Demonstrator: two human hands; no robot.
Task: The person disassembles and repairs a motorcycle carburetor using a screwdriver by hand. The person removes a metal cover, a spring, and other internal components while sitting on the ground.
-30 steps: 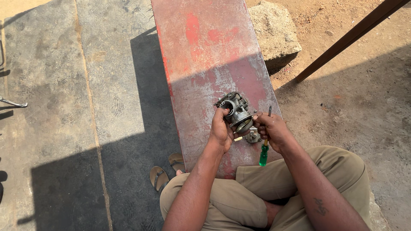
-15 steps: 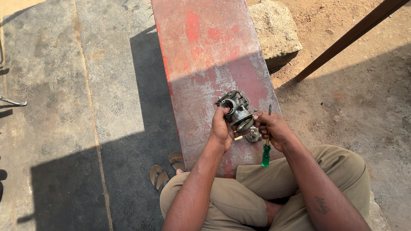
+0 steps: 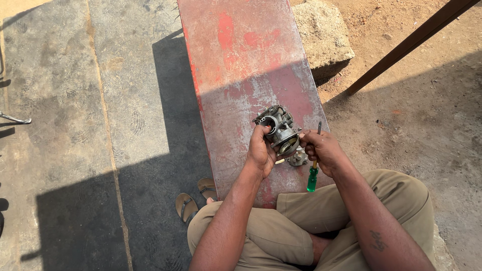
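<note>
My left hand (image 3: pixel 261 150) grips a grey metal carburettor (image 3: pixel 278 128) from its left side and holds it just above the worn red metal bench (image 3: pixel 241 60). My right hand (image 3: pixel 324 150) touches the carburettor's lower right with its fingertips and also holds a screwdriver with a green handle (image 3: pixel 313 178); its shaft sticks up past the fingers. A small grey metal part (image 3: pixel 297 158) lies on the bench right below the carburettor, between my hands.
I sit cross-legged in khaki trousers at the bench's near end. A pair of sandals (image 3: pixel 196 198) lies on the concrete floor to the left. A rough stone block (image 3: pixel 321 32) props the bench at the right, and a brown pole (image 3: pixel 406 45) slants across the dirt ground.
The carburettor and both hands have barely shifted. The screwdriver stays in my right hand.
</note>
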